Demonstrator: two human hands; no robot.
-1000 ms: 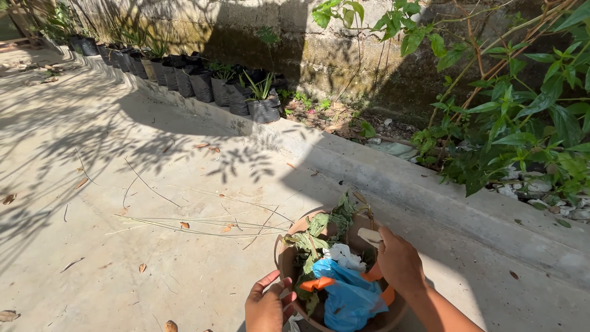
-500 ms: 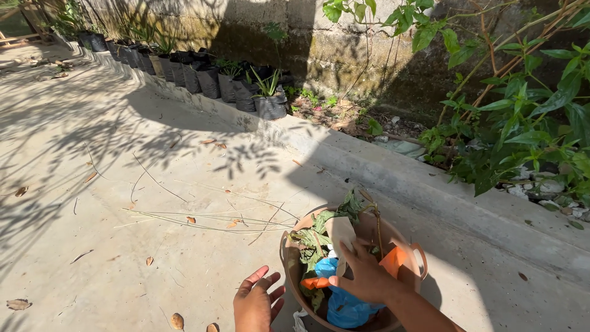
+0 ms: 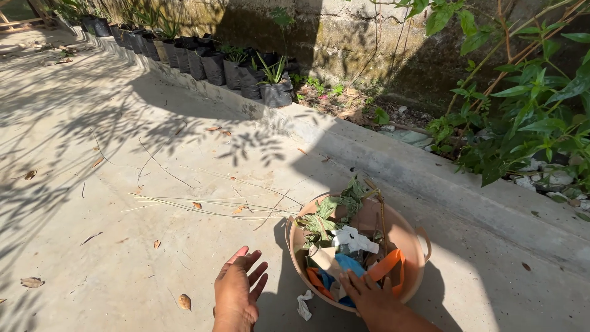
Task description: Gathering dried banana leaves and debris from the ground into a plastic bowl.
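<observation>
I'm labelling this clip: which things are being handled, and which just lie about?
Being handled:
- round tan plastic basin
- blue, orange and white scraps and wilted green leaves in it
- right hand on the scraps
- left hand, open, beside the basin

Lying about:
- white scrap on the concrete
- thin dry stalks
- black nursery bags

tan round basin (image 3: 424, 237) | upright on concrete | filled with leaves, paper, blue and orange scraps
</observation>
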